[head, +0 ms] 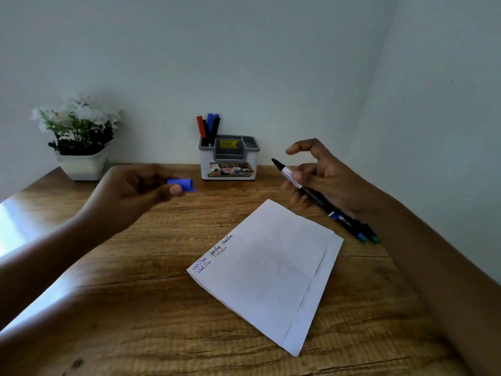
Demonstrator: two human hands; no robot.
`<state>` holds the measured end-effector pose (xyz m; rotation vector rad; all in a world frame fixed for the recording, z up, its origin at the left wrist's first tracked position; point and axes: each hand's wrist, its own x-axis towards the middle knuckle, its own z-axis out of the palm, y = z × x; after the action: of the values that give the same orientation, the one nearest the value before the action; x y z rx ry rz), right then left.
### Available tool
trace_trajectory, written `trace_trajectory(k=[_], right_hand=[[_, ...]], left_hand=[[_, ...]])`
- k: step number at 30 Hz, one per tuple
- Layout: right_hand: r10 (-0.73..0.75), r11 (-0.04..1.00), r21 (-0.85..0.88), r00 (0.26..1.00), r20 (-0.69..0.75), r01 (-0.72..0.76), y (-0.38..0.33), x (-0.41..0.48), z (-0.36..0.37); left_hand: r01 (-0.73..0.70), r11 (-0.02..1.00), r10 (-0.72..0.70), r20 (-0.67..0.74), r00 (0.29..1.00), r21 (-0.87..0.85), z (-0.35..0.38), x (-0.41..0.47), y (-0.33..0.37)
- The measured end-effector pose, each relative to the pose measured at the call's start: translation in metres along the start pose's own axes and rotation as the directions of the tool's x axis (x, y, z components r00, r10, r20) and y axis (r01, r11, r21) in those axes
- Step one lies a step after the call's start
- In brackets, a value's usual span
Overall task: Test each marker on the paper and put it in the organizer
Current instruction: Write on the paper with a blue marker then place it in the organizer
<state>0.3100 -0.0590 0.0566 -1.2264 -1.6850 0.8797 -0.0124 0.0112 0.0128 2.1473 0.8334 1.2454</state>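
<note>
The right hand (320, 175) has a narrow grip on an uncapped marker (290, 175), thumb on the barrel and forefinger lifted clear. The marker's long axis runs from near right to far left, with the tip pointing up and away. The paper (271, 270) lies on the worktop (135, 308) nearer and slightly left of that tip, closer to this hand. The left hand (130, 191) pinches the blue cap (181, 183). The organizer (229, 158) stands far centre. The held barrel's rear end merges with two lying markers (360, 234), so its end is unclear.
</note>
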Motion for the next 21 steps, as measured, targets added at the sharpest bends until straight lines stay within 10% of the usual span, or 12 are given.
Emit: trace_trajectory(k=[3, 6, 21], right_hand=[[0.026, 0.860, 0.508, 0.999, 0.043, -0.044, -0.003, 0.001, 0.018], [0.056, 0.737, 0.670, 0.995, 0.077, -0.093, -0.003, 0.001, 0.028], [0.102, 0.933, 0.346, 0.995, 0.002, -0.096, 0.028, 0.005, 0.082]], left_hand=[[-0.102, 0.993, 0.089, 0.173, 0.981, 0.066, 0.013, -0.010, 0.006], [-0.159, 0.985, 0.123, 0.364, 0.923, 0.071, 0.025, -0.015, 0.008], [-0.454, 0.886, 0.306, 0.620, 0.722, 0.091, 0.036, -0.022, -0.005]])
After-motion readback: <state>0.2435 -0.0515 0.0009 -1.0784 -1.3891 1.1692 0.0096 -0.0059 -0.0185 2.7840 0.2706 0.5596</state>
